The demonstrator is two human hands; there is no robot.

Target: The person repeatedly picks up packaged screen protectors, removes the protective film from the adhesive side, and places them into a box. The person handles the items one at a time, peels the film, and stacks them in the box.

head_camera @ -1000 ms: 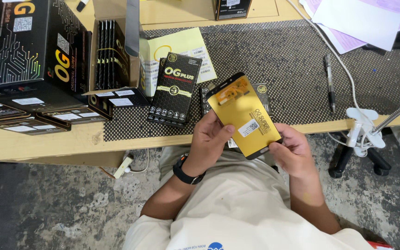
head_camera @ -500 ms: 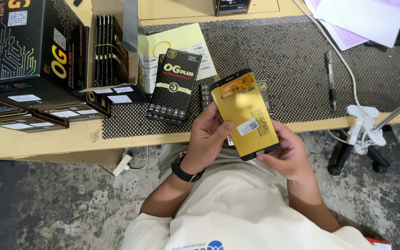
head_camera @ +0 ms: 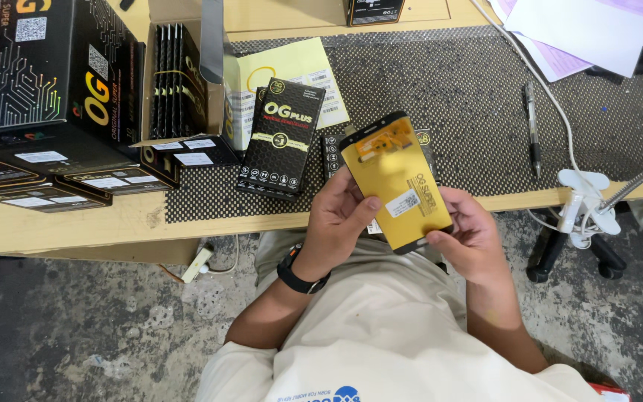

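Inspecting yellow-backed phone screen panel (head_camera: pixel 396 182), left hand (head_camera: pixel 340 216) and right hand (head_camera: pixel 466 238) gripping its edges above counter (head_camera: pixel 76 223); black box (head_camera: pixel 280 138) just beyond left hand, likely needed next.

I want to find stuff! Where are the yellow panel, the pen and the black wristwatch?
yellow panel (head_camera: pixel 394 182), head view, middle of its yellow face.
pen (head_camera: pixel 532 126), head view, middle of its barrel.
black wristwatch (head_camera: pixel 301 277), head view, band on the left wrist.
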